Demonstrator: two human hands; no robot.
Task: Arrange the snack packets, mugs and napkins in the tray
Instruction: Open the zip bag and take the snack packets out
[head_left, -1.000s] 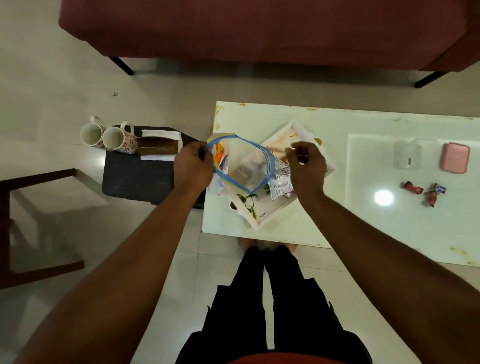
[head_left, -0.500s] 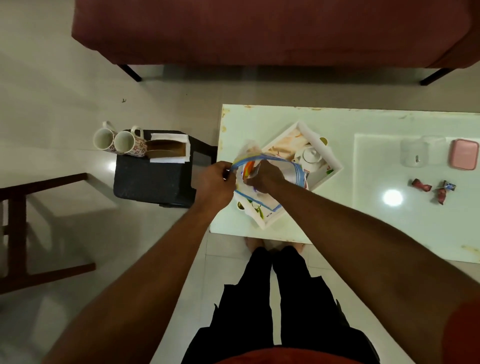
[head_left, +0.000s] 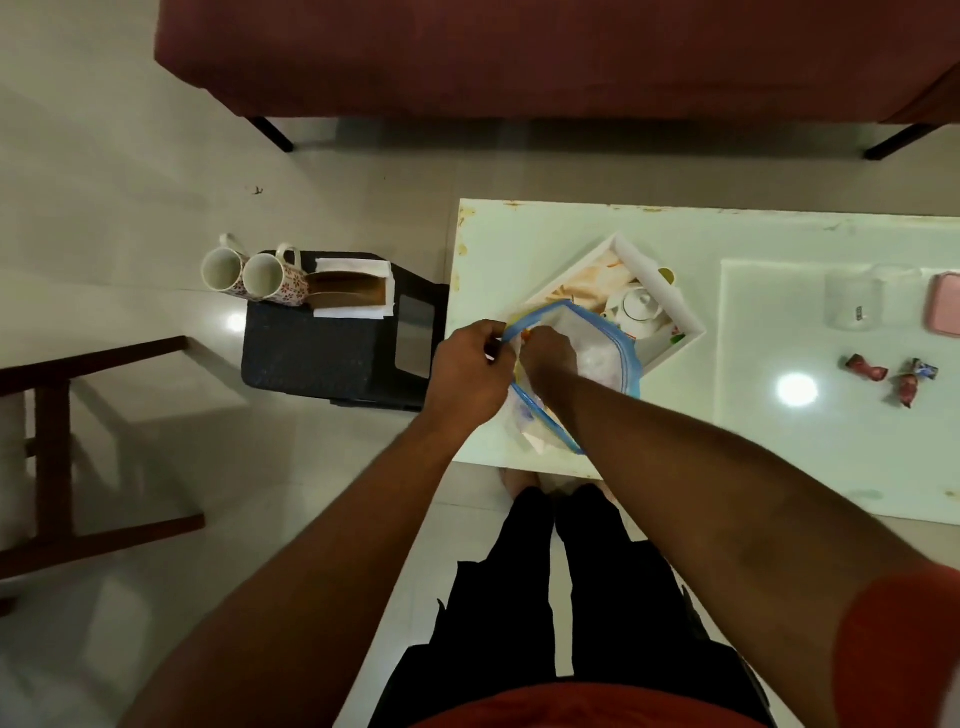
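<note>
A clear plastic bag with a blue zip rim (head_left: 597, 358) hangs over the near corner of the white printed tray (head_left: 685, 317) on the white table. My left hand (head_left: 470, 366) pinches the bag's left rim. My right hand (head_left: 550, 358) is reaching down inside the bag; its fingers are hidden, so what they hold cannot be seen. An orange snack packet (head_left: 525, 335) peeks out by the rim. Two floral mugs (head_left: 260, 275) and white napkins in a brown holder (head_left: 350, 293) stand on a dark stool to the left.
The tray also shows a printed or real white teapot (head_left: 636, 309). On the table's right are three wrapped candies (head_left: 891, 374), a clear container (head_left: 865, 301) and a pink lid (head_left: 945, 304). A wooden chair (head_left: 57, 441) stands left, a maroon sofa (head_left: 519, 57) beyond.
My right hand let go of the bag's right rim and went down into the bag. The bag's mouth narrowed and dropped lower over the tray. My left hand kept its hold.
</note>
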